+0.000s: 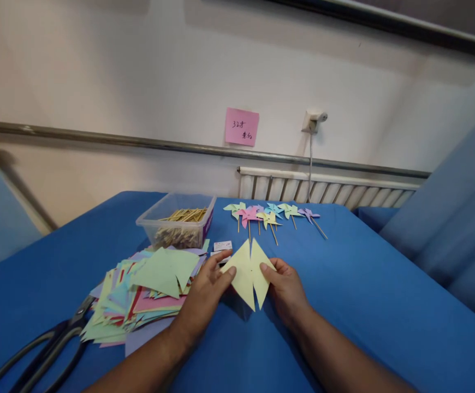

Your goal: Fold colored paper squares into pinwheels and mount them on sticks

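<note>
A pale yellow paper square [249, 272], cut in from its corners, is held up over the blue table [364, 295] between both hands. My left hand [205, 292] pinches its left corner. My right hand [287, 288] grips its right side. Behind it lies a row of finished paper pinwheels on sticks [270, 214], in green, pink, yellow, blue and purple. To my left sits a messy pile of coloured paper squares [143, 292].
A clear plastic box of wooden sticks [178, 221] stands behind the paper pile. Large black scissors [45, 349] lie at the near left edge. A small white box [223, 246] rests by the paper. Blue cushions flank the table; a radiator [323, 188] and pink note [241, 126] mark the wall.
</note>
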{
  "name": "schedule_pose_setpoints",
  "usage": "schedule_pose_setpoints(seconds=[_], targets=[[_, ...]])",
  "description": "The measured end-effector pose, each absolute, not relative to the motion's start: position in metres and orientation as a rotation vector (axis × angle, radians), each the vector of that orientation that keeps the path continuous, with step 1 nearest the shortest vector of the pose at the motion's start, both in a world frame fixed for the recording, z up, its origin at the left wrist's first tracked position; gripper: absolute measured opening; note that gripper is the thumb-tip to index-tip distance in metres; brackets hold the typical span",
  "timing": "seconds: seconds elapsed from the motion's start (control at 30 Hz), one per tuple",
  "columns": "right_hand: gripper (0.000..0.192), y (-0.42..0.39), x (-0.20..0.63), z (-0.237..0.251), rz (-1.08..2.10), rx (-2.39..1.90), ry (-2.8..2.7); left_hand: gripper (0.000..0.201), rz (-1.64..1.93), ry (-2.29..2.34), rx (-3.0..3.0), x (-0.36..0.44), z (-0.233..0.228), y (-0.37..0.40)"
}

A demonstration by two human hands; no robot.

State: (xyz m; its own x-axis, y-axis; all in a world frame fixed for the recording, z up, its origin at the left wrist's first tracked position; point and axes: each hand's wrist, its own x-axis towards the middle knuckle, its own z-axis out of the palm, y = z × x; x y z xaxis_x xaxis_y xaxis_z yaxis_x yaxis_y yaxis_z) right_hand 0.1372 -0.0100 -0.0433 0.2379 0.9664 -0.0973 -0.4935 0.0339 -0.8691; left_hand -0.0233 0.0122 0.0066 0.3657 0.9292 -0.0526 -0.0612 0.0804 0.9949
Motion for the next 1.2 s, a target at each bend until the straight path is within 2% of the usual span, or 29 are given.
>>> schedule_pose_setpoints(seconds=[0.13, 0.33, 0.47, 0.67, 0.8, 0.97, 1.2], targets=[[0.031, -0.011, 0.141, -0.043, 1.113, -0.939, -0.507, 0.066, 0.924, 0.749, 1.242, -0.020, 0.000, -0.002], [0.026, -0.016, 0.133, -0.042, 1.124, -0.937, -0.619, 0.053, 0.821, 0.828, 1.389, -0.019, 0.004, -0.010], [0.026, -0.020, 0.127, -0.039, 1.052, -1.003, -0.798, 0.048, 0.897, 0.904, 1.347, -0.024, 0.008, -0.005], [0.048, -0.029, 0.125, -0.040, 0.714, -1.027, -1.054, 0.043, 1.002, 0.838, 1.179, -0.031, 0.007, 0.000], [0.049, -0.032, 0.125, -0.043, 0.558, -1.051, -1.287, 0.042, 1.019, 0.806, 1.064, -0.033, 0.006, 0.002], [0.031, -0.027, 0.135, -0.041, 0.674, -1.015, -1.356, 0.027, 0.958, 0.895, 1.120, -0.038, 0.006, 0.008], [0.020, -0.025, 0.150, -0.029, 0.933, -0.894, -1.556, 0.017, 0.799, 1.020, 1.492, -0.042, 0.013, 0.014]])
